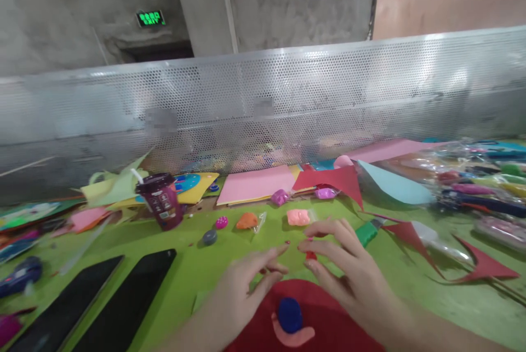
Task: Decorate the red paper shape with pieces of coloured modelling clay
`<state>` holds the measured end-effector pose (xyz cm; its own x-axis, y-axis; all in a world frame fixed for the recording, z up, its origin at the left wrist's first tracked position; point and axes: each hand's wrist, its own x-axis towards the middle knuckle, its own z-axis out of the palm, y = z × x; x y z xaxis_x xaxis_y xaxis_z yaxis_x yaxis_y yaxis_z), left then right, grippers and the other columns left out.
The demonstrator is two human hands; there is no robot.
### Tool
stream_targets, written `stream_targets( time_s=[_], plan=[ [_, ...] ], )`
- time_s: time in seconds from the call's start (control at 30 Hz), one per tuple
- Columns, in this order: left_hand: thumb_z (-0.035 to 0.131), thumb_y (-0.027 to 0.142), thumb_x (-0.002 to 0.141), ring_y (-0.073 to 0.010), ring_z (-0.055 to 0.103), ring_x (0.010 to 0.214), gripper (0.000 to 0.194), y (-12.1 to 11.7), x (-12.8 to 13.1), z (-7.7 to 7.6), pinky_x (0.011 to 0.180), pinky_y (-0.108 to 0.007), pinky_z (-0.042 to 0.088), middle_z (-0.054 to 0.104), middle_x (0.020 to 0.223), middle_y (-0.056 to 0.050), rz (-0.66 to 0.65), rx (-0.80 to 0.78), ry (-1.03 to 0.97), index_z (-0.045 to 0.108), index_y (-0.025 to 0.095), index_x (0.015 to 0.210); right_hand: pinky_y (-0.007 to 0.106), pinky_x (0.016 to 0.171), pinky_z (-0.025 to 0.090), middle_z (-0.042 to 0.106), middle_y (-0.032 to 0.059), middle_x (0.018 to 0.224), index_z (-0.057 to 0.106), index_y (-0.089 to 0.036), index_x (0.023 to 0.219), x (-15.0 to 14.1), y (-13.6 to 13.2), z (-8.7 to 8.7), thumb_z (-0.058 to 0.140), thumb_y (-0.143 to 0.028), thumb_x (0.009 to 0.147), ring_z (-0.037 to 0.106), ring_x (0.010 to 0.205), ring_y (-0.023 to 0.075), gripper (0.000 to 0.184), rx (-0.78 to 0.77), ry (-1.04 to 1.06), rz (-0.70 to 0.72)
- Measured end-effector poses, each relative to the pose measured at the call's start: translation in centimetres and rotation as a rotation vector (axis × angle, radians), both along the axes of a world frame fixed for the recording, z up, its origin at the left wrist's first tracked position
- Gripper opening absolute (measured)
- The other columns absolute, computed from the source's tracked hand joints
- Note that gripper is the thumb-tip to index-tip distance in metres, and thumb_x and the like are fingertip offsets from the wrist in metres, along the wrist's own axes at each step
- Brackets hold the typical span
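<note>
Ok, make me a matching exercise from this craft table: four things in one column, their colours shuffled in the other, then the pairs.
Things:
1. Ball of clay on the round felt piece
2. Drink cup with a straw
3. Small bit of clay at the right hand fingertips
4. Clay lump beyond the left hand

Colours:
A. orange
B. dark purple
C. blue
D. red

Pairs: 1-C, 2-B, 3-D, 4-A
</note>
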<state>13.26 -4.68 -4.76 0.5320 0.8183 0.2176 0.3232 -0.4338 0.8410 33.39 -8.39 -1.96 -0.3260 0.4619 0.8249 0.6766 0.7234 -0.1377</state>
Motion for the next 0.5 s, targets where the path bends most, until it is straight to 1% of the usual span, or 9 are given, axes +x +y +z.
stream_targets(
  time_s=[0.07,0.1,0.13,0.2,0.23,0.27,0.37,0.43,0.5],
  plan=[
    [0.046,0.028,0.086,-0.0191,0.057,0.103,0.036,1.1,-0.2,-0.1,0.093,-0.035,0.041,0.064,0.109,-0.004,0.029,0.236,0.111,0.052,0.03,0.122,0.032,0.076,0.048,0.055,0.007,0.093,0.057,-0.021,0.087,0.1,0.5,-0.4,0.052,-0.021,0.086,0.055,0.09,0.0183,0.006,-0.008,0.058,-0.029],
    [0.044,0.025,0.087,-0.0192,0.052,0.11,0.038,1.9,-0.2,-0.1,0.097,-0.036,0.037,0.059,0.118,-0.004,0.059,0.345,0.153,0.049,0.03,0.124,0.031,0.075,0.049,0.054,0.0071,0.094,0.057,-0.021,0.086,0.1,0.7,-0.7,0.053,-0.022,0.085,0.055,0.09,0.0185,0.004,-0.016,0.081,-0.033],
    [0.043,0.024,0.087,-0.0201,0.047,0.117,0.041,2.9,-0.2,-0.3,0.101,-0.039,0.033,0.054,0.125,-0.005,0.121,0.452,0.187,0.045,0.028,0.127,0.031,0.075,0.05,0.054,0.0071,0.095,0.057,-0.021,0.086,0.0,0.9,-0.9,0.054,-0.022,0.085,0.056,0.091,0.0186,0.004,-0.031,0.094,-0.03],
    [0.041,0.024,0.087,-0.0218,0.042,0.121,0.045,4.8,0.1,-0.5,0.102,-0.041,0.031,0.05,0.128,-0.01,0.276,0.624,0.229,0.039,0.02,0.131,0.031,0.076,0.05,0.053,0.0073,0.095,0.058,-0.021,0.088,-0.2,1.1,-1.2,0.053,-0.019,0.085,0.056,0.092,0.0183,0.007,-0.06,0.09,-0.008],
    [0.041,0.025,0.087,-0.0226,0.043,0.119,0.046,5.7,0.4,-0.7,0.101,-0.042,0.032,0.05,0.126,-0.012,0.335,0.682,0.265,0.037,0.017,0.132,0.031,0.077,0.05,0.053,0.0074,0.096,0.058,-0.021,0.09,-0.2,1.1,-1.3,0.051,-0.018,0.085,0.056,0.092,0.0181,0.009,-0.069,0.085,0.007],
    [0.044,0.027,0.085,-0.024,0.046,0.115,0.049,6.4,0.7,-0.8,0.098,-0.042,0.035,0.052,0.123,-0.013,0.354,0.724,0.331,0.035,0.015,0.132,0.031,0.077,0.05,0.053,0.0075,0.096,0.058,-0.021,0.092,-0.2,1.1,-1.2,0.05,-0.017,0.085,0.056,0.092,0.0179,0.011,-0.074,0.08,0.022],
    [0.05,0.032,0.082,-0.0262,0.052,0.104,0.053,7.7,1.6,-1.0,0.089,-0.041,0.041,0.058,0.114,-0.013,0.355,0.839,0.558,0.037,0.014,0.131,0.032,0.078,0.05,0.055,0.0074,0.095,0.057,-0.021,0.093,-0.1,0.9,-0.9,0.048,-0.016,0.086,0.057,0.092,0.018,0.012,-0.077,0.077,0.034],
    [0.046,0.026,0.084,-0.0266,0.053,0.101,0.048,7.9,1.9,-1.0,0.087,-0.041,0.042,0.06,0.11,-0.013,0.359,0.897,0.651,0.04,0.013,0.13,0.032,0.077,0.051,0.056,0.0073,0.095,0.057,-0.021,0.093,0.1,0.9,-0.6,0.048,-0.016,0.086,0.057,0.091,0.0181,0.012,-0.069,0.075,0.029],
    [0.041,0.019,0.086,-0.0266,0.055,0.097,0.046,7.8,1.9,-1.1,0.084,-0.04,0.043,0.062,0.104,-0.014,0.383,0.914,0.698,0.04,0.013,0.131,0.031,0.077,0.051,0.057,0.007,0.094,0.056,-0.021,0.093,0.3,1.0,-0.5,0.047,-0.016,0.086,0.058,0.091,0.0178,0.013,-0.052,0.069,0.031]
  ],
)
